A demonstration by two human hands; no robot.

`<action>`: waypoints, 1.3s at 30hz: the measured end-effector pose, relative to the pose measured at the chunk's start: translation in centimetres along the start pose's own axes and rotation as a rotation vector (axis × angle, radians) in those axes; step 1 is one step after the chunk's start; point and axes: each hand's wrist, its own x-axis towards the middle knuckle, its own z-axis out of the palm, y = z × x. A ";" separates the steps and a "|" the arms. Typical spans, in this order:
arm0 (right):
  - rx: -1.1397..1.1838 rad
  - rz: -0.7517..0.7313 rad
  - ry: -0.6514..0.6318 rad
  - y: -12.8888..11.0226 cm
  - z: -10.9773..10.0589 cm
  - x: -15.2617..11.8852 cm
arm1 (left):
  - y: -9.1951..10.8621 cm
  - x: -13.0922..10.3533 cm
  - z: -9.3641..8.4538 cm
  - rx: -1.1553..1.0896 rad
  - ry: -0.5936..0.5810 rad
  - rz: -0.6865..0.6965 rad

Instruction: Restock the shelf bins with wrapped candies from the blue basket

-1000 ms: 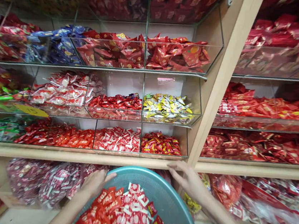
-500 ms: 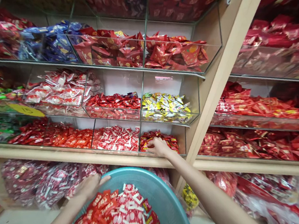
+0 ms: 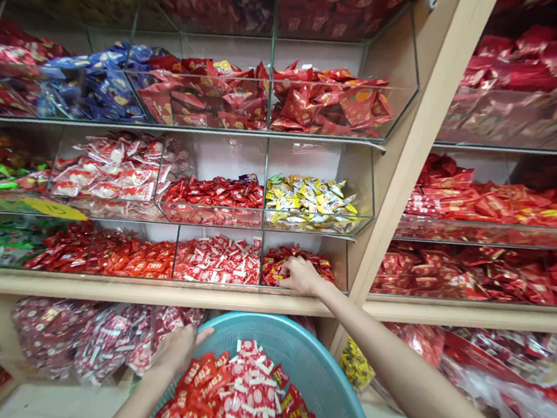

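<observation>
The left hand (image 3: 176, 348) grips the teal basket (image 3: 301, 367) by its far-left rim, steadying it below the shelf. The right hand (image 3: 300, 275) reaches into the bin of red-and-yellow candies (image 3: 318, 266), its grip closing around some.

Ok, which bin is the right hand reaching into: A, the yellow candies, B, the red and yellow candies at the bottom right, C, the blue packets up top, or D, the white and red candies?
B: the right hand lies in the bottom-right bin of red and yellow candies, while the left hand grips the teal basket.
</observation>
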 end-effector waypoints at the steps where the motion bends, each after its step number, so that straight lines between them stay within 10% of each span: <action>1: 0.000 -0.005 0.010 0.2 -0.3 -0.2 | -0.1 0.0 0.0 -0.001 -0.002 -0.002; 8: 0.383 -0.151 0.227 0.4 -0.7 -7.0 | -0.1 -0.1 0.0 -0.018 -0.047 -0.028; 15: 0.139 -0.057 0.044 -0.9 7.7 -14.7 | 0.0 -0.5 0.1 -0.031 -0.011 -0.048; 24: -0.075 -0.072 -0.021 -2.4 10.1 -15.1 | -0.3 -0.8 0.5 0.015 0.018 0.001; 30: 0.008 -0.022 0.162 1.4 9.1 -15.2 | -0.2 -1.2 0.1 -0.027 0.016 -0.001; 39: 0.293 0.058 0.056 4.3 11.6 -15.6 | 3.1 0.1 -0.8 -0.013 -0.006 -0.032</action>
